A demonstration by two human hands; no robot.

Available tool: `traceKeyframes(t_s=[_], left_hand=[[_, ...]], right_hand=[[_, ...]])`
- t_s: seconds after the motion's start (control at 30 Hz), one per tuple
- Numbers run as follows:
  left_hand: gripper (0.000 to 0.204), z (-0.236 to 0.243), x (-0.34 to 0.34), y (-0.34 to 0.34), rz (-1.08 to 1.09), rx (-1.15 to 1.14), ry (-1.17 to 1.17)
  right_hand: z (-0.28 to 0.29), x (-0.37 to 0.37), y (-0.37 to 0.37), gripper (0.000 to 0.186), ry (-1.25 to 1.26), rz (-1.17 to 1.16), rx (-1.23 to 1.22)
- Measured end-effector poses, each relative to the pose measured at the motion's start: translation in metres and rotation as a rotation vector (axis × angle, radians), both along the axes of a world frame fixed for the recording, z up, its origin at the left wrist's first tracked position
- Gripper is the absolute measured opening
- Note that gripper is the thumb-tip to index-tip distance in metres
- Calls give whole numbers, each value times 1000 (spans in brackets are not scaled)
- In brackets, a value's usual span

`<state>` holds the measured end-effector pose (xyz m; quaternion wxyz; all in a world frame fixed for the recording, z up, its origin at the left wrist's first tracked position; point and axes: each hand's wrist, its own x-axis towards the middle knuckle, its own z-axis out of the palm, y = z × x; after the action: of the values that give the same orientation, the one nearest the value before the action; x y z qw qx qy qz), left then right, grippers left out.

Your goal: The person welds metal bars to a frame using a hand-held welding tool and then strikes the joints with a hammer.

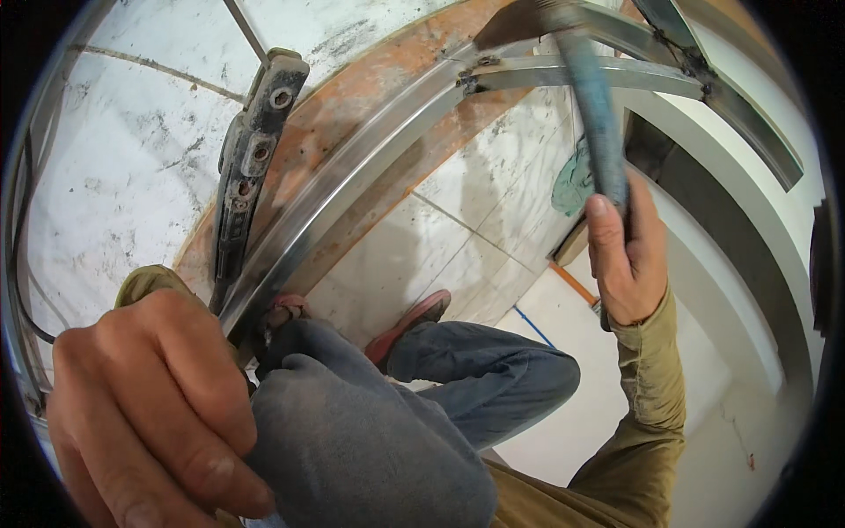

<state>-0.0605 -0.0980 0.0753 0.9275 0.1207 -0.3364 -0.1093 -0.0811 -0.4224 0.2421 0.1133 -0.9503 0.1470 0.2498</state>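
My right hand point(629, 242) is wrapped round the blue-grey handle of a hammer point(594, 114), raised over the metalwork. Its dark head, slightly blurred, is at the top of the view beside the joint of a curved steel frame point(352, 176). Very near the camera, at the lower left, is my left hand point(150, 414), fingers curled downward; whatever they may hold is hidden. Beyond it a worn black tool point(251, 167) with several round holes leans along the frame, a thin rod point(245, 26) at its upper end. It looks like a welding electrode holder.
Stained white tiles point(132, 150) and a curved reddish-brown strip point(326, 106) lie under the frame. More steel bars point(748, 114) cross at the upper right, near a curved white ledge point(704, 194). A green cloth point(572, 180) lies behind the hammer. A black cable point(22, 238) runs at the left.
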Motion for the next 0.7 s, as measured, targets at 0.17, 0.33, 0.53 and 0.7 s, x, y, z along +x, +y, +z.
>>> traceKeyframes(t_s=[0.17,0.33,0.53,0.7], left_hand=[[17,0,-1,-3,1,-1,-3],[16,2,-1,-7,1,-3,-11],[16,5,-8,-6,24,34,4],[16,9,-12,-4,43,59,9]], right_hand=[[-3,0,1,33,36,-58,50],[-5,0,0,32,60,-151,112],[-8,-4,0,36,86,-51,63],[-9,-13,-9,34,-35,-56,89]])
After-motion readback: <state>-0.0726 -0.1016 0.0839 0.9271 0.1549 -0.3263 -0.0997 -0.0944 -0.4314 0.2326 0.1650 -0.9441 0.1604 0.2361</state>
